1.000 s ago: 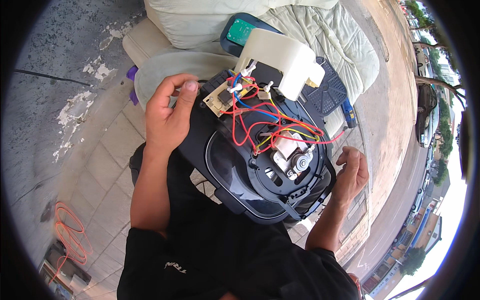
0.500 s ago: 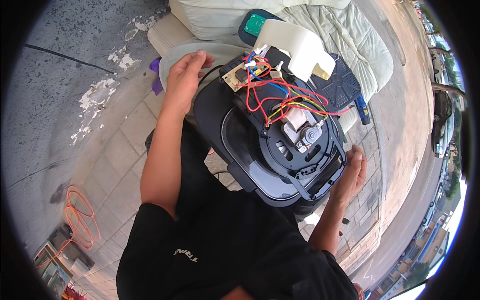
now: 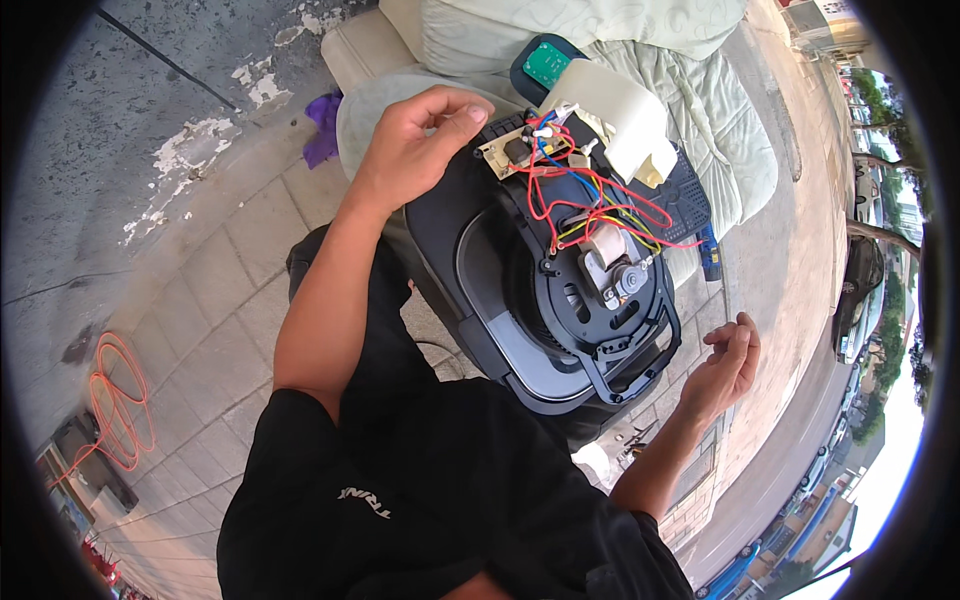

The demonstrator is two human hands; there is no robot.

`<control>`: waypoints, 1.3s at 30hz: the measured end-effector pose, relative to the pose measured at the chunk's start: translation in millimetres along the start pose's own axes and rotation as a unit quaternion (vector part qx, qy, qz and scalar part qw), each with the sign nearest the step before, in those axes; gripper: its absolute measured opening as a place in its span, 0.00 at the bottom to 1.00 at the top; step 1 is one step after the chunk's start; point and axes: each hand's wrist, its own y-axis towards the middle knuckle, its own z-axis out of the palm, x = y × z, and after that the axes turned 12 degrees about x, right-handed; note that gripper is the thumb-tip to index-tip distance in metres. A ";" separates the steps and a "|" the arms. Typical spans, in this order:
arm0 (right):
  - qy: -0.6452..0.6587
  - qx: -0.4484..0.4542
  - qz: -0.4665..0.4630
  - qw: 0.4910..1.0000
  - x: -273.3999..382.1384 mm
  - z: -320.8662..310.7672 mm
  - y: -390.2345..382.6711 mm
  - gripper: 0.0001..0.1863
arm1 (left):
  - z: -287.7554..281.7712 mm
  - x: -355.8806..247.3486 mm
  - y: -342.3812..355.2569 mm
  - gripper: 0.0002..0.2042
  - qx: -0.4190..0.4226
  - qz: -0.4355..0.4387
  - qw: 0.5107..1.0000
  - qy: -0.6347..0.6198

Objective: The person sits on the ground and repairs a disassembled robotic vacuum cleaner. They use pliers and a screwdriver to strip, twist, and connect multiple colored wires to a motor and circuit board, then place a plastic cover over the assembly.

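Note:
An opened black kitchen appliance, rounded and pot-like (image 3: 490, 290), lies tilted in front of me. A small motor (image 3: 622, 278) sits on its round frame, and red, blue and yellow wires (image 3: 545, 205) run to a small circuit board (image 3: 505, 156). At the board's upper left corner is my left hand (image 3: 425, 140), thumb and index finger brought together; anything between the tips is too small to make out. My right hand (image 3: 722, 372) hangs right of the appliance, apart from it, fingers loosely bent and nothing in them. A cream plastic cover (image 3: 615, 110) leans behind the wires.
A pale quilted cushion (image 3: 740, 150) lies beyond the appliance, with a dark panel carrying a green circuit board (image 3: 546, 64) on it. To the right are a perforated black plate (image 3: 682, 195) and a blue tool (image 3: 709, 255). An orange cord (image 3: 122, 400) coils at left.
My left hand has moved right and up, over the appliance's edge beside the circuit board. My right hand has drawn away from the appliance's right side. The view has shifted slightly.

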 end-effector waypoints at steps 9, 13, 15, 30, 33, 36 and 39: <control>-0.149 0.221 -0.236 0.935 144.8 76.6 48.8 0.10 | -10.6 -3.5 20.7 0.12 0.040 0.107 0.990 0.078; -0.277 0.369 -0.332 0.823 178.4 136.5 55.6 0.12 | -12.4 -0.9 5.8 0.13 0.059 0.134 0.988 0.047; -0.326 0.426 -0.331 0.776 186.8 148.9 59.7 0.13 | -12.8 -3.3 4.0 0.14 0.082 0.159 0.982 0.064; -0.367 0.493 -0.354 0.705 173.7 178.6 68.5 0.10 | -19.0 -8.1 -4.8 0.28 0.138 0.124 0.972 0.144; -0.358 0.501 -0.354 0.704 172.6 176.1 66.3 0.09 | -17.6 -5.9 -4.9 0.27 0.127 0.137 0.971 0.149; -0.345 0.495 -0.360 0.711 164.4 171.2 68.9 0.10 | -13.9 -8.4 -5.3 0.27 0.130 0.112 0.979 0.112; -0.328 0.475 -0.341 0.742 161.6 161.9 73.3 0.11 | -18.8 -7.1 -4.6 0.26 0.133 0.127 0.977 0.112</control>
